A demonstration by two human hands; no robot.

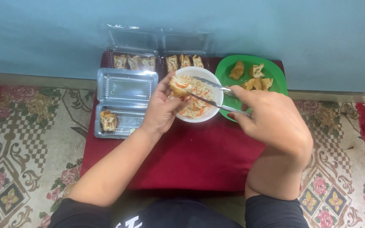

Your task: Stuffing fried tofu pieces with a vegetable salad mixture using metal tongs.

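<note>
My left hand holds a fried tofu puff over a white bowl of shredded vegetable filling. My right hand grips metal tongs whose tips reach into the bowl beside the puff. A green plate with several fried tofu pieces sits just behind the right hand.
A clear plastic clamshell box lies open at the left with one filled piece in it. Two more clear boxes at the back hold several pieces. Everything rests on a dark red low table over a patterned rug, against a blue wall.
</note>
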